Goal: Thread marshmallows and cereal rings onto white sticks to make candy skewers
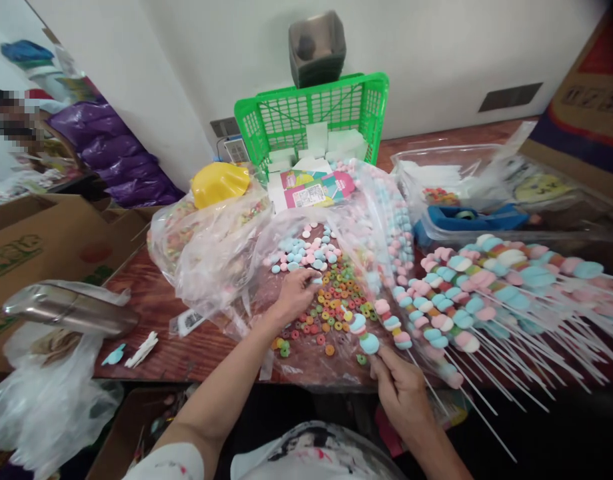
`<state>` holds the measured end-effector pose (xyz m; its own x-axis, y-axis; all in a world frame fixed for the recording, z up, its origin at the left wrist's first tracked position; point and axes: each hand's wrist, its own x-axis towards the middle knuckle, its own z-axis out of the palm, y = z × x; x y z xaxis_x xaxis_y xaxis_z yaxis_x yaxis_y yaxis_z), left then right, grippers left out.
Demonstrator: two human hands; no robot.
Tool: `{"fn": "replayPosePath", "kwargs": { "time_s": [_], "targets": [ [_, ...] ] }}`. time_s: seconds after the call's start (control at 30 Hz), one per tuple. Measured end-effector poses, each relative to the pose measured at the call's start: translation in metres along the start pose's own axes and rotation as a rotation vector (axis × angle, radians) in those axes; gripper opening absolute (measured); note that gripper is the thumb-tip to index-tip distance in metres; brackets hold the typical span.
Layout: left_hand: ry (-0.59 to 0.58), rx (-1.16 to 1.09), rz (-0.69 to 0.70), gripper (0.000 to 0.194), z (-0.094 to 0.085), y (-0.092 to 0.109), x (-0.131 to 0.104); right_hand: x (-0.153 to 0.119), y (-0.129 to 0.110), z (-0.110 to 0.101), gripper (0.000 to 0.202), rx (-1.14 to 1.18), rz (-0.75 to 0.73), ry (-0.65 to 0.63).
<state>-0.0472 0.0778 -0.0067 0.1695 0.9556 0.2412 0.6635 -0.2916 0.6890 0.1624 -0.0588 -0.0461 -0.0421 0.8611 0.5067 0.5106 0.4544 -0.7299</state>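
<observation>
My right hand (399,383) pinches a marshmallow skewer (369,343) near its lower end; blue, white and pink marshmallows and a small ring are threaded on it, its tip pointing up and left. Over the loose candy, the fingers of my left hand (299,293) are closed around a pale blue marshmallow (317,281). Just beyond that hand lie loose pink, white and blue marshmallows (299,252). Between my hands, small coloured candy rings (339,293) are spread on clear plastic. A pile of threaded marshmallow skewers (466,300) lies to the right, white sticks toward me.
A green basket (311,100) holding white boxes stands against the wall. Left of the candy are a clear bag of rings (206,240) with a yellow bowl (220,187), and a steel flask (71,310). A blue tape dispenser (471,219) sits in a clear bin at right.
</observation>
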Motion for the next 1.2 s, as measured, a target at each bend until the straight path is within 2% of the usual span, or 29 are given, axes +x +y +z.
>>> {"fn": "replayPosePath", "kwargs": {
  "time_s": [0.13,0.23,0.37,0.47,0.6,0.73,0.87,0.97,1.1,1.2],
  "targets": [
    [-0.018,-0.726,-0.256,0.028,-0.003,0.033,-0.027,0.001,-0.003,-0.002,0.018,0.001,-0.037,0.020],
    [-0.005,-0.996,-0.333,0.030,-0.002,0.055,-0.042,0.000,-0.005,-0.004,0.021,-0.039,-0.067,0.004],
    [0.032,-1.057,-0.361,0.029,0.002,0.066,-0.052,-0.001,-0.004,-0.008,0.023,-0.069,-0.057,-0.032],
    [0.041,-1.074,-0.407,0.030,0.004,0.065,-0.054,-0.001,-0.002,-0.011,0.021,-0.053,-0.024,-0.056],
    [-0.004,-1.147,-0.519,0.034,0.004,0.061,-0.055,-0.002,-0.004,-0.013,0.022,0.022,-0.004,-0.088],
    [-0.029,-1.230,-0.555,0.034,0.003,0.059,-0.056,-0.002,-0.006,-0.014,0.024,0.115,0.025,-0.064],
    [0.008,-1.243,-0.522,0.033,0.007,0.061,-0.057,-0.004,-0.002,-0.013,0.020,0.031,-0.018,-0.059],
    [0.083,-1.139,-0.441,0.031,0.010,0.060,-0.060,-0.005,0.003,-0.012,0.019,-0.093,-0.114,-0.046],
    [0.197,-0.691,-0.138,0.019,0.010,0.055,-0.062,-0.005,0.005,-0.013,0.021,-0.219,-0.160,-0.043],
    [0.179,-0.405,0.103,0.013,0.010,0.047,-0.064,-0.003,-0.001,-0.011,0.022,-0.279,-0.152,-0.058]
  ]
}}
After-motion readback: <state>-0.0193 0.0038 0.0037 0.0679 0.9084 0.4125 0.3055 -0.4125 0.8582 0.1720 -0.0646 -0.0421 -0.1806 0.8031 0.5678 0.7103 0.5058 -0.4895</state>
